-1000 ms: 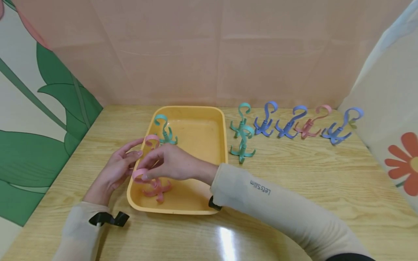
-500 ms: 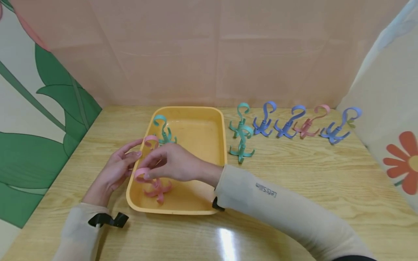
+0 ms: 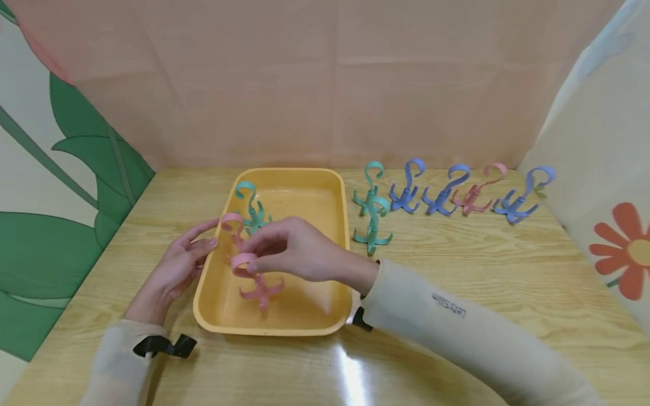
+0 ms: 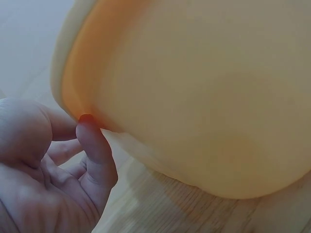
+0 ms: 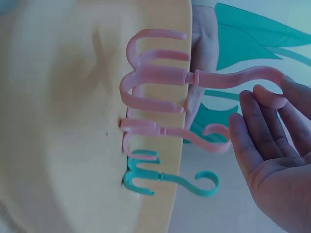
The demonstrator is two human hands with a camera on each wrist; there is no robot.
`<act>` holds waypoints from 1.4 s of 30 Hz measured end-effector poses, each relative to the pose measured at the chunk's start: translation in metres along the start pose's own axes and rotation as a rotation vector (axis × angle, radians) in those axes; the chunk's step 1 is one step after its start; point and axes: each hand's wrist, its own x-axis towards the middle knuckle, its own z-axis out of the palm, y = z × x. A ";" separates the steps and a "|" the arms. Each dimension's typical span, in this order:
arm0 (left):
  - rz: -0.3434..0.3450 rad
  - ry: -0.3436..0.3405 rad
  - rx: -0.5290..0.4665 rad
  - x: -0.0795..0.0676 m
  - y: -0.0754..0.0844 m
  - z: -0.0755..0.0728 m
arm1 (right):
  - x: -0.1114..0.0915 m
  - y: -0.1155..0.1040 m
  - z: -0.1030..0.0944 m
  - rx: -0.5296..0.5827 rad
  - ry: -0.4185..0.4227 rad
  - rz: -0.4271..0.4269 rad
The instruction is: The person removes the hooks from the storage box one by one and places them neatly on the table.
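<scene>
My right hand (image 3: 304,251) is over the yellow tray (image 3: 335,329), pinching the curled top of a pink claw hook (image 3: 261,290) between thumb and fingers. In the right wrist view this pink hook (image 5: 158,76) appears nearer than the others, its prongs over the tray floor. A second pink hook (image 5: 141,127) and a green hook (image 5: 146,174) stand along the tray's left side. The second pink one is partly hidden by my right hand in the head view. My left hand (image 3: 180,265) holds the tray's left rim, one fingertip (image 4: 86,121) pressing the outer wall.
Right of the tray, two green hooks (image 3: 373,234) stand one before the other on the wooden table (image 3: 457,270). Blue hooks (image 3: 440,197) and a pink hook (image 3: 473,197) continue that row along the back cloth (image 3: 325,84). Printed cloths hang on both sides.
My right hand has moved to the right inside the tray, bringing the pinched pink hook with it, away from the left wall. The left hand stays at the rim.
</scene>
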 end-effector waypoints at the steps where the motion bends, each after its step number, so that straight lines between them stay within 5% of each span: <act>1: -0.001 0.001 0.000 0.000 0.000 0.000 | -0.003 -0.001 -0.002 -0.001 0.006 0.004; 13: 0.015 -0.004 -0.006 -0.002 -0.004 -0.003 | -0.041 -0.008 -0.030 0.059 0.130 -0.040; 24: 0.025 -0.005 -0.020 -0.004 -0.004 -0.003 | -0.074 -0.019 -0.055 -0.029 0.302 -0.024; 42: 0.006 -0.002 -0.011 -0.001 -0.002 0.000 | -0.118 -0.024 -0.079 -0.061 0.383 -0.138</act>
